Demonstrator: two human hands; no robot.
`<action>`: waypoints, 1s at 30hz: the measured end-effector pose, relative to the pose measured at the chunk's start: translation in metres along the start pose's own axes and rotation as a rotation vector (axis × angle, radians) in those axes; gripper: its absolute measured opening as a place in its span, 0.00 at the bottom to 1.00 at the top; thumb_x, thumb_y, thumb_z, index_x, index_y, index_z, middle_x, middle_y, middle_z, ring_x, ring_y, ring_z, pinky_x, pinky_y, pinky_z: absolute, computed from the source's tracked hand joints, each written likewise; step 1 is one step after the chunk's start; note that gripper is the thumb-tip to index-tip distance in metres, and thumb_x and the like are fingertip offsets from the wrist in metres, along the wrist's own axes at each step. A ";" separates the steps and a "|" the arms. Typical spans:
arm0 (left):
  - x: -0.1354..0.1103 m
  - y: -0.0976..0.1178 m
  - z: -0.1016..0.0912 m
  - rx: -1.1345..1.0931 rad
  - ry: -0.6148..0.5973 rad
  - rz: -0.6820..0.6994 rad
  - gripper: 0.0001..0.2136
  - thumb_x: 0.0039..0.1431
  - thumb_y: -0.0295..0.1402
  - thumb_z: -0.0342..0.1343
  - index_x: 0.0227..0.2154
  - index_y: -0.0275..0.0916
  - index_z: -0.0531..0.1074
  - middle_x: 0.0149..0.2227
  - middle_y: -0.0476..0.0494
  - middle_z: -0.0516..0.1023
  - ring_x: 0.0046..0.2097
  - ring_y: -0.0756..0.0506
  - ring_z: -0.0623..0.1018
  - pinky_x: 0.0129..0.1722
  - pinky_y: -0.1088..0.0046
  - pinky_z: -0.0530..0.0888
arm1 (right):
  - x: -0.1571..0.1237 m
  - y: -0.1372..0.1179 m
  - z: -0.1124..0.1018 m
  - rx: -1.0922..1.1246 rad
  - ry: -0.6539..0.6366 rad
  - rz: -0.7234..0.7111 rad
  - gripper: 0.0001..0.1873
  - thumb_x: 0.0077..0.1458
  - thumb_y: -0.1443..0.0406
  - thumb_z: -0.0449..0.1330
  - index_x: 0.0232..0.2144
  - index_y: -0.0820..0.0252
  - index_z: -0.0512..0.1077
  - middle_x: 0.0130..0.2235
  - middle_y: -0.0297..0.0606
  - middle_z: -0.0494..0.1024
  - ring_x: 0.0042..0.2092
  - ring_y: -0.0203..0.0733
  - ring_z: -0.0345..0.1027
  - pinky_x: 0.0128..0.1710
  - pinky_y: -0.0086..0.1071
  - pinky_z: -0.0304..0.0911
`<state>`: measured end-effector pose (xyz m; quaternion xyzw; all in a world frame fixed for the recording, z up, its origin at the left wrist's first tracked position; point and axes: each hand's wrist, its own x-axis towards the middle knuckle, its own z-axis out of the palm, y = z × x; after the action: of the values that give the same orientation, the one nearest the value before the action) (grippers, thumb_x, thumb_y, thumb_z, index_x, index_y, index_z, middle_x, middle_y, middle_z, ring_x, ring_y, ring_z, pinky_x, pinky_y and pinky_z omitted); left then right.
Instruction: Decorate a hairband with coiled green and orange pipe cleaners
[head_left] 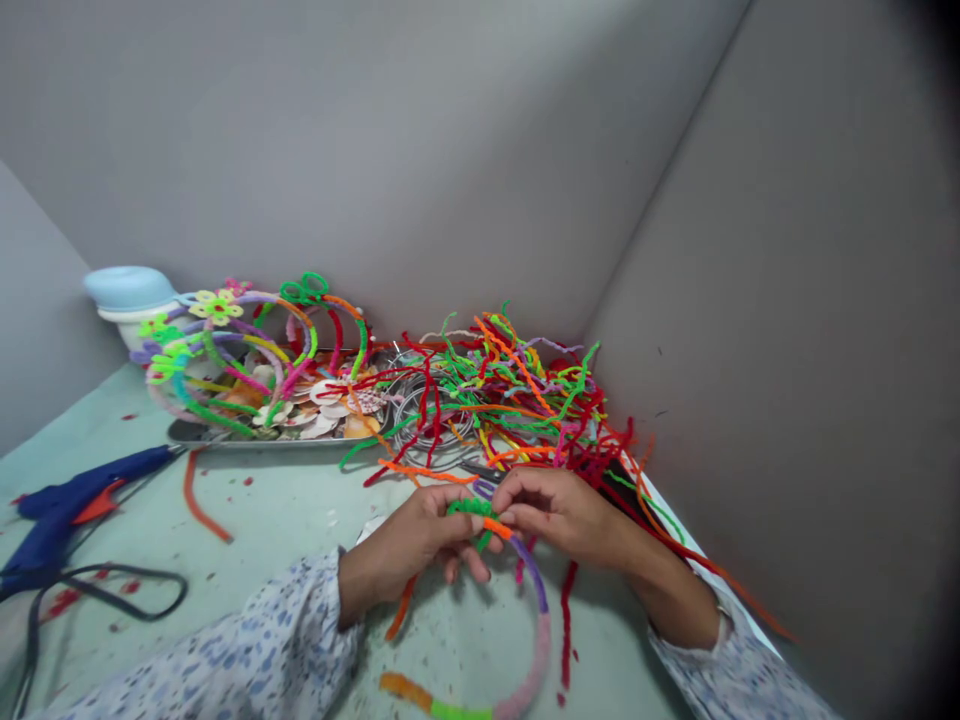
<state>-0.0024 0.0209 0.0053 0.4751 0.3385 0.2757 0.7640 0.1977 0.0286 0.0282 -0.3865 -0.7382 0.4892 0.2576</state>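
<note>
Between my hands is a curved headband (541, 625) wrapped in fuzzy pipe cleaner, in orange, purple, pink, lime and yellow-orange sections. Its lower end hangs toward me over the table. My left hand (439, 535) pinches the headband near its orange section, where a green pipe cleaner piece (470, 510) is bunched. On the other side of that green piece, my right hand (555, 510) has thumb and forefinger pressed together at the join. Its fingertips partly hide what they pinch. Scissors (484, 472) lie just beyond my hands, partly covered.
A pile of loose pipe cleaners (517, 390) and wire hoops (435, 415) lies behind my hands. Left of it, a metal tray (285, 443) holds shells and several finished headbands (247, 340). A blue glue gun (82, 500) with its cord and a lidded tub (131, 295) stand left.
</note>
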 end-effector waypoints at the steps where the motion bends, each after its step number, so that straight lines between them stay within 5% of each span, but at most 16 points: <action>1: 0.000 0.000 0.000 0.008 -0.001 0.014 0.09 0.52 0.33 0.55 0.35 0.33 0.70 0.33 0.39 0.78 0.24 0.51 0.78 0.16 0.84 0.62 | 0.000 0.000 0.000 0.080 0.001 0.040 0.05 0.54 0.69 0.55 0.34 0.60 0.70 0.29 0.32 0.73 0.28 0.33 0.67 0.28 0.25 0.60; 10: 0.000 0.002 0.000 0.039 0.042 0.037 0.10 0.52 0.34 0.56 0.34 0.32 0.70 0.33 0.40 0.79 0.24 0.52 0.77 0.18 0.83 0.63 | 0.003 0.006 0.000 0.253 -0.016 0.232 0.12 0.52 0.62 0.59 0.39 0.61 0.72 0.27 0.32 0.73 0.25 0.30 0.64 0.25 0.25 0.59; 30: -0.002 0.001 0.002 -0.063 -0.011 -0.033 0.10 0.51 0.34 0.57 0.35 0.33 0.71 0.33 0.39 0.79 0.24 0.51 0.78 0.14 0.85 0.62 | 0.001 0.016 0.006 0.341 -0.057 0.109 0.10 0.52 0.60 0.60 0.34 0.60 0.69 0.27 0.32 0.77 0.26 0.33 0.68 0.25 0.26 0.59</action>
<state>-0.0024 0.0191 0.0075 0.4466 0.3334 0.2708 0.7849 0.1975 0.0295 0.0114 -0.3628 -0.6295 0.6313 0.2714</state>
